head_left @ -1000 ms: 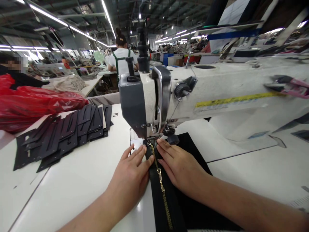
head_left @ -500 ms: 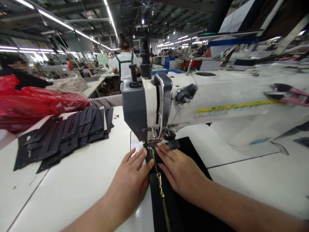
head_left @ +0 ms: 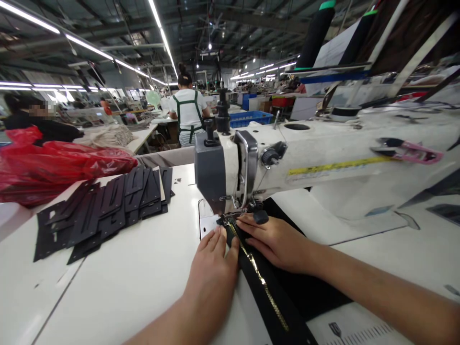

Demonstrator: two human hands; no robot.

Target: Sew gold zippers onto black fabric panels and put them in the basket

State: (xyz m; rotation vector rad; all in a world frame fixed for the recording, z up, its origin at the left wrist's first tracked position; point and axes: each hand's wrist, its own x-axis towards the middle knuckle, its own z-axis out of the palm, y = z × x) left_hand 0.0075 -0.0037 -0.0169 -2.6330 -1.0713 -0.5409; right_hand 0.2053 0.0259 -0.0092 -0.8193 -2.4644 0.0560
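Observation:
A black piece of material [head_left: 287,292] with a gold zipper [head_left: 264,282] runs under the needle area of a white sewing machine [head_left: 323,139]. My left hand [head_left: 215,268] lies on the left edge of the black piece, fingers stretched toward the presser foot and thumb beside the zipper. To the right of the zipper, my right hand [head_left: 276,239] rests flat on the material, its fingertips close to the foot. Neither hand is wrapped round anything. The zipper's gold slider sits below the fingertips, between the two hands.
Black slotted pieces [head_left: 108,206] are piled on the white table [head_left: 136,282] at left, with red plastic bags [head_left: 64,163] behind. Pink-handled snips [head_left: 409,149] lie on the machine arm. A person in a white shirt [head_left: 189,110] stands beyond, near a blue crate [head_left: 251,118].
The lower end of the black piece and its zipper have swung to the right. My hands have turned with it, staying near the foot. The camera view has shifted slightly.

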